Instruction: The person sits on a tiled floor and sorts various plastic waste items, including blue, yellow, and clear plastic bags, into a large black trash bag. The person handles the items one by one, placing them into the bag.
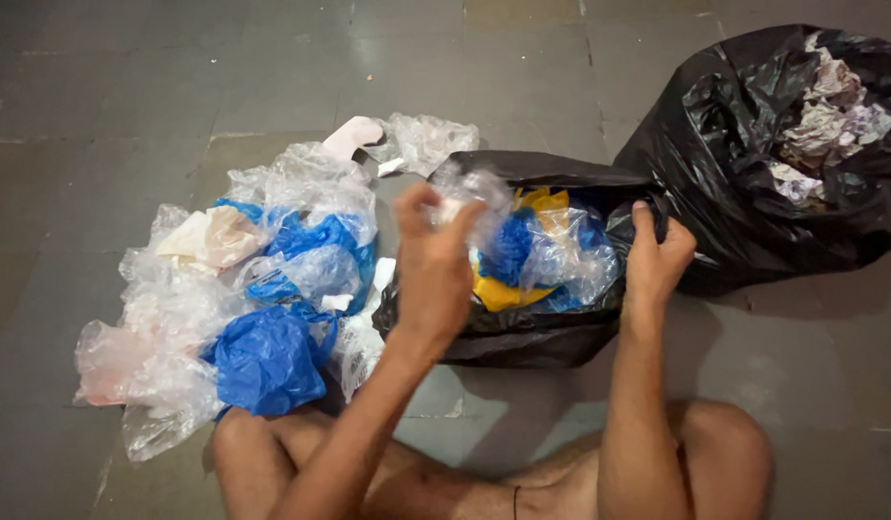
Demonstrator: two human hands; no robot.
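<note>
My left hand (434, 262) is raised over the near black bag (522, 332) and is shut on a crumpled clear plastic bag (476, 193), which is blurred. My right hand (655, 258) grips the right rim of that black bag and holds it open. Inside the bag lie blue, yellow and clear plastic bags (546, 255). To the left on the floor spreads a pile of loose plastic bags (224, 299), clear, blue and whitish.
A second, larger black bag (744, 164) stands at the right, holding crumpled pale paper or cloth scraps (826, 120). My bare legs (484, 477) are folded at the bottom edge. The floor is grey tile (128, 87).
</note>
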